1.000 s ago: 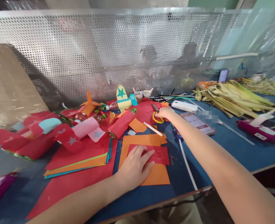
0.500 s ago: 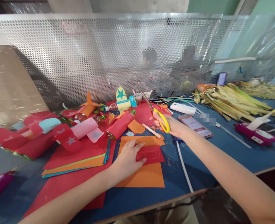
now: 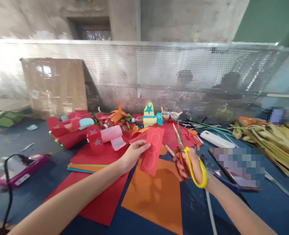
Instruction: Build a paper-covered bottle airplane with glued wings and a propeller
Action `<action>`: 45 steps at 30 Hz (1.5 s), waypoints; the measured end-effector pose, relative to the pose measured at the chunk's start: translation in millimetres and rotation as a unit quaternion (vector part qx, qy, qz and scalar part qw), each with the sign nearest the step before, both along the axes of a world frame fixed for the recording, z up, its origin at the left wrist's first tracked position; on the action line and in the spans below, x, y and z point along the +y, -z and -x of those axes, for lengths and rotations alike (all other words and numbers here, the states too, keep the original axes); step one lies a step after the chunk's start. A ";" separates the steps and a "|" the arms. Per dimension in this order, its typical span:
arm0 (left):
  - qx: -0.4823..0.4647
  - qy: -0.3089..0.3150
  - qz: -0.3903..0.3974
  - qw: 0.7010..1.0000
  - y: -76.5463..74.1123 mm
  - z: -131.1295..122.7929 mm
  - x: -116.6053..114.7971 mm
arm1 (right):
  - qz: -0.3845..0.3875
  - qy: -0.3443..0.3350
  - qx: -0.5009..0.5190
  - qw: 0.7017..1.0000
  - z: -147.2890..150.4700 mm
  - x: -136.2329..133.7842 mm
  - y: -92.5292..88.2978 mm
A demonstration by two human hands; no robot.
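red paper (image 3: 153, 160) btwn l hand (image 3: 134, 154), pinching its edge, & r hand (image 3: 195, 165), gripping scissors (image 3: 187, 151).

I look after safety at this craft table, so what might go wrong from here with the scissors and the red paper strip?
The scissors in the right hand have parted blades; a slip leftward might nick the left hand, which grips the strip by its edge.
The strip is held up in the air, so it could bend under a cut and stray off its pale outlines.
The phone lies beside the right wrist and might get knocked.
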State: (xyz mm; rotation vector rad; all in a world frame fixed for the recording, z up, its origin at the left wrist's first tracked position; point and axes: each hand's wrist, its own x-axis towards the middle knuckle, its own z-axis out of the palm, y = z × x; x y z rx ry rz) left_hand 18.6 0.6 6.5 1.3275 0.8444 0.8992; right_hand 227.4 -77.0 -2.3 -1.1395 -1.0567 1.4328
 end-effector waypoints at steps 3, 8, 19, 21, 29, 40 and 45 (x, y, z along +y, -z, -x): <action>-0.064 -0.016 0.021 0.998 0.2 2.7 -6.9 | 0.021 -0.069 -0.026 0.997 10.9 -18.3 6.7; -0.163 -0.053 0.040 0.984 -8.1 8.2 -10.0 | -0.054 -0.035 -0.153 0.986 14.8 -39.2 15.4; -0.159 -0.037 0.038 0.986 -10.7 6.9 -15.3 | -0.186 -0.100 -0.399 0.892 15.1 -45.8 -7.3; -0.145 -0.035 0.028 0.988 -10.6 6.3 -18.0 | -0.178 -0.116 -0.401 0.891 11.8 -42.9 1.2; -0.091 -0.040 -0.026 0.995 -10.0 6.8 -25.1 | -0.172 -0.132 -0.397 0.892 11.4 -43.0 3.8; -0.083 -0.043 -0.026 0.995 -11.6 5.5 -26.6 | -0.163 -0.113 -0.415 0.888 18.1 -46.3 -15.5; -0.085 -0.048 -0.022 0.995 -11.3 5.1 -28.8 | -0.170 -0.088 -0.417 0.889 23.9 -50.2 -21.5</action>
